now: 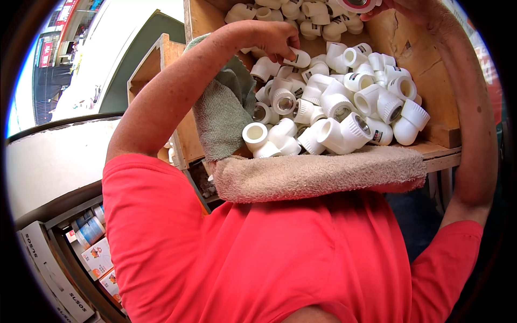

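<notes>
White plastic elbow pipe fittings [336,102] lie heaped in a wooden box [431,91], several of them with metal-lined threaded ends. My left hand [276,39] reaches over the box's left side. Its fingers are closed on a white elbow fitting [299,58] at the heap's left edge. At the top right, my right hand [401,7] holds a round thing with a red and white rim [357,4]. The upper edge of the picture cuts off both that thing and part of the hand.
A beige towel [318,172] covers the box's front edge, and a grey-green towel [221,102] hangs over its left edge. More white fittings [318,13] lie at the back. Another wooden box [145,70] stands left. Cartons [98,258] sit on a shelf at lower left.
</notes>
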Demonstrator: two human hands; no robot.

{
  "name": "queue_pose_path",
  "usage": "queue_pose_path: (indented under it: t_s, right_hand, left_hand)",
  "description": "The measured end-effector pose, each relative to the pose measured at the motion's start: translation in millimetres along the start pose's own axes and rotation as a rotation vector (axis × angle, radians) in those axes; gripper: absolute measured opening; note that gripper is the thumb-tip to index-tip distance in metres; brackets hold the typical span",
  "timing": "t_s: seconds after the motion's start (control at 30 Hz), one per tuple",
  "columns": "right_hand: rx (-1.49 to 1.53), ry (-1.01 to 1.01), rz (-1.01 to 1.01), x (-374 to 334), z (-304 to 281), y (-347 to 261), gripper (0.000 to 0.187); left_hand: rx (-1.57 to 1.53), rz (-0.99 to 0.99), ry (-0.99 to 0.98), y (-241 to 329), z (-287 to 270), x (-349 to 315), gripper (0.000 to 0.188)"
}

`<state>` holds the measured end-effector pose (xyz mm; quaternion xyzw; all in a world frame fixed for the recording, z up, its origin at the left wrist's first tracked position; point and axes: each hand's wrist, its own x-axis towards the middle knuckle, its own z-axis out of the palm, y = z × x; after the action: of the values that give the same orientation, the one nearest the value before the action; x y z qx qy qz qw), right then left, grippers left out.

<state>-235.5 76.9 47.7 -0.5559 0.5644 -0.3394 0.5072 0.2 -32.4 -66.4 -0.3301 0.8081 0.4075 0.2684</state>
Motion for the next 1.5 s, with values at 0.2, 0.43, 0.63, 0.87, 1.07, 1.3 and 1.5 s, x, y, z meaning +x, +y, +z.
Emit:
queue_pose_path:
  t_s: [0.2,0.43,0.63,0.87,1.07,1.3,1.5]
  right_hand:
    - [0.039,-0.021,-0.011,1,-4,5,0.035]
    - [0.039,0.005,0.020,0,0,1,0.035]
    - [0.006,0.005,0.029,0,1,-1,0.036]
    - [0.037,-0.018,0.009,1,-1,3,0.037]
    - [0.030,-0.008,0.007,1,1,2,0.037]
    - [0.034,-0.010,0.014,0,1,-1,0.037]
    - [0.031,-0.034,-0.006,-1,-1,3,0.037]
  left_hand:
    - [0.190,0.055,0.050,10,3,-10,0.038]
    - [0.275,0.146,0.050,9,5,-15,0.043]
    - [0.375,0.161,0.080,11,8,-14,0.046]
    - [0.369,0.122,0.089,14,5,-17,0.043]
    - [0.433,0.116,0.086,14,2,-19,0.042]
    - [0.345,0.046,0.064,15,-1,-15,0.043]
    - [0.378,0.028,0.104,16,-1,-14,0.042]
